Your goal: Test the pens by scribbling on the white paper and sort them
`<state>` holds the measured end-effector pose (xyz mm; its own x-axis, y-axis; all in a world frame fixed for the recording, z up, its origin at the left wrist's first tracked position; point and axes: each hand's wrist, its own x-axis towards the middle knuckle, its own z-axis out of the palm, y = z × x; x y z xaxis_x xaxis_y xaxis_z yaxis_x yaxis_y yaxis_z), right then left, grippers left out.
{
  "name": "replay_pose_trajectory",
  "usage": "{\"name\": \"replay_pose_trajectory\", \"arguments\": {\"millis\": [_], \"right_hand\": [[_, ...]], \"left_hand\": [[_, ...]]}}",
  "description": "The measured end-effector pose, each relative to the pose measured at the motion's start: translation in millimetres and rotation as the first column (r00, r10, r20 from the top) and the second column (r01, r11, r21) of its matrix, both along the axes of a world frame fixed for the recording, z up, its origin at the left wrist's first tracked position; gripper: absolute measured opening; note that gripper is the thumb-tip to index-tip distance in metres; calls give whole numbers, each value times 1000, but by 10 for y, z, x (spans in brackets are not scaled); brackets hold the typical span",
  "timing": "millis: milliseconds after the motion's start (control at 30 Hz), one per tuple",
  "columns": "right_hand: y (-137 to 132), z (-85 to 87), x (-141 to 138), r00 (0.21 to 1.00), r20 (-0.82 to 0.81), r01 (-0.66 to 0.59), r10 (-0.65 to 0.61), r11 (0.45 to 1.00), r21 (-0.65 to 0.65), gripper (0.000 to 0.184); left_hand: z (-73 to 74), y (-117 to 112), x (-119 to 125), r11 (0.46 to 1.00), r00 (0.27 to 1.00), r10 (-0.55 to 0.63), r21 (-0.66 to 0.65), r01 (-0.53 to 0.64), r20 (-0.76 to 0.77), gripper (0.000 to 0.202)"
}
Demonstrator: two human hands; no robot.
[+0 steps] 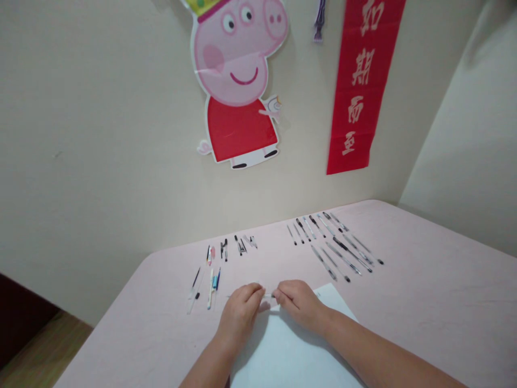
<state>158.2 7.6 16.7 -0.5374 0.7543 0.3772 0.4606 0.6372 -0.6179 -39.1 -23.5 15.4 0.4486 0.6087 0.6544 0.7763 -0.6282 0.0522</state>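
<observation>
My left hand (241,313) and my right hand (297,303) meet over the far edge of a white sheet of paper (291,350) on a pale pink table (424,302). Both hands are closed in a pinch on one thin clear pen (267,295) held crosswise between them. Its ends are hidden by my fingers. A row of several assembled pens (335,245) lies beyond my right hand. Several loose pen parts and caps (218,264) lie beyond my left hand.
The table stands in a corner against cream walls. A pink cartoon pig cut-out (238,81) and a red banner with gold characters (359,81) hang on the wall behind. Wooden floor (36,355) shows at lower left past the table's rounded corner.
</observation>
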Motion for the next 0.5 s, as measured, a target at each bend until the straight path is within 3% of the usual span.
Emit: {"name": "replay_pose_trajectory", "arguments": {"millis": [167, 233, 500], "right_hand": [[-38, 88, 13, 998, -62, -16, 16, 1000, 3, 7], [-49, 103, 12, 998, -52, -16, 17, 1000, 10, 4], [-14, 23, -3, 999, 28, 13, -14, 1000, 23, 35]], "left_hand": [[-21, 10, -21, 997, 999, 23, -75, -20, 35, 24], [-21, 10, -20, 997, 999, 19, -79, -16, 46, 23], [-12, 2, 7, 998, 1000, 22, -67, -21, 22, 24]]}}
